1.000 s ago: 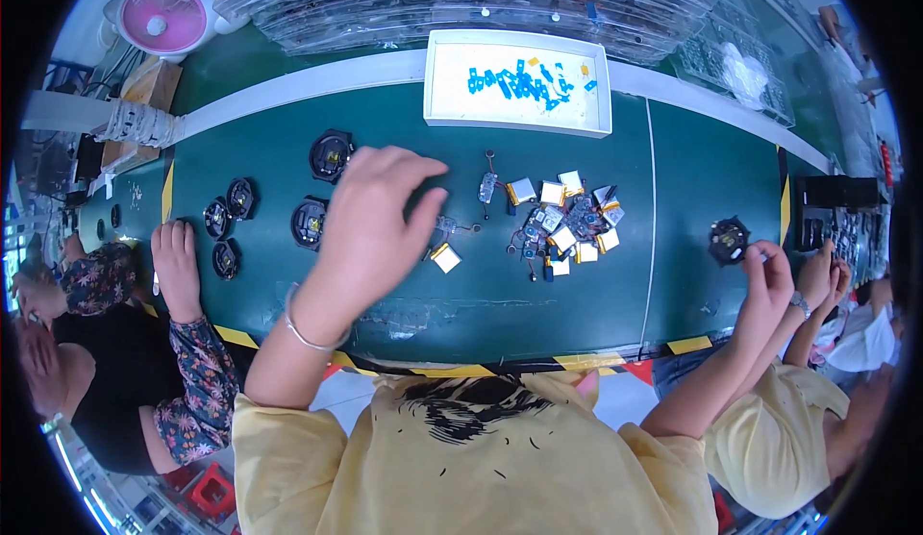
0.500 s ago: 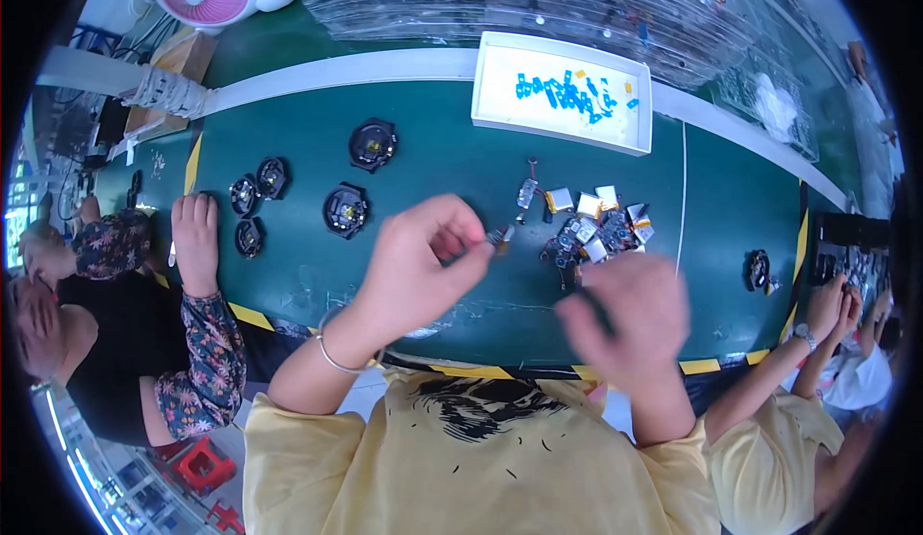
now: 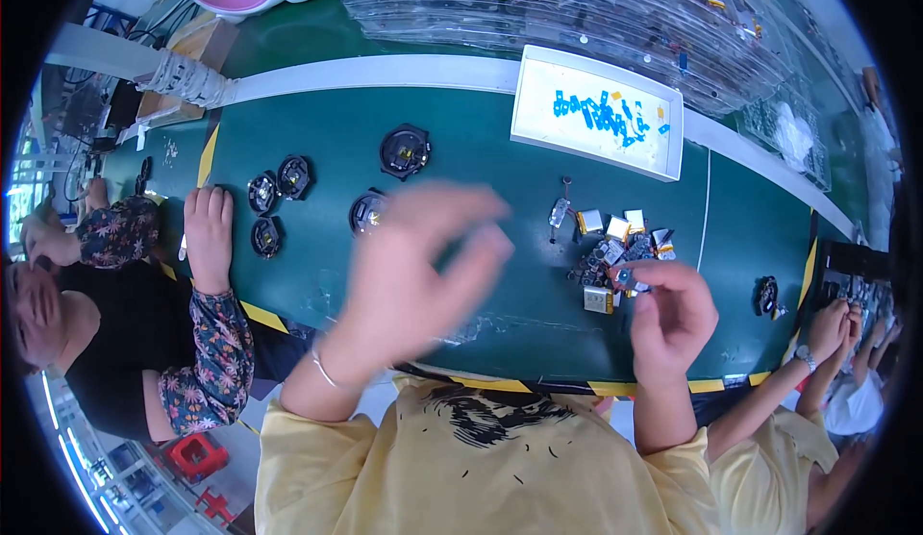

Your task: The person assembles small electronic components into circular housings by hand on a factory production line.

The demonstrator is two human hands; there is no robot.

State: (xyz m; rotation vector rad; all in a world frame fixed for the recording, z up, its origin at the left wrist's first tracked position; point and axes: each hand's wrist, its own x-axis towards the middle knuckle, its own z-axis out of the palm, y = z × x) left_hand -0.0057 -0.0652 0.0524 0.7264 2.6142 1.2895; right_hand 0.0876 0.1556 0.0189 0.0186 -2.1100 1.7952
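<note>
My left hand [image 3: 413,266] is blurred over the middle of the green table, thumb and fingers apart with nothing seen between them. It partly hides a round black housing [image 3: 365,214]. Over the near right side of a pile, my right hand [image 3: 675,319] pinches a small dark circuit board [image 3: 623,275] between thumb and fingertips. The pile holds silver battery packs [image 3: 617,228] and small circuit boards [image 3: 588,264]. Just left of my right thumb is another silver battery pack [image 3: 598,299]; whether it is wired to the held board, I cannot tell. A wired module [image 3: 559,212] lies left of the pile.
A white box [image 3: 531,131] of small blue pieces stands at the back. More round black housings [image 3: 405,150] lie to the left, and one [image 3: 766,296] lies far right. Stacked clear trays [image 3: 558,16] fill the back. A co-worker's hand [image 3: 208,232] rests at the left.
My left hand has moved left and opened; the small part it pinched no longer shows there. My right hand, blurred before, now pinches a small circuit board. The view has shifted slightly.
</note>
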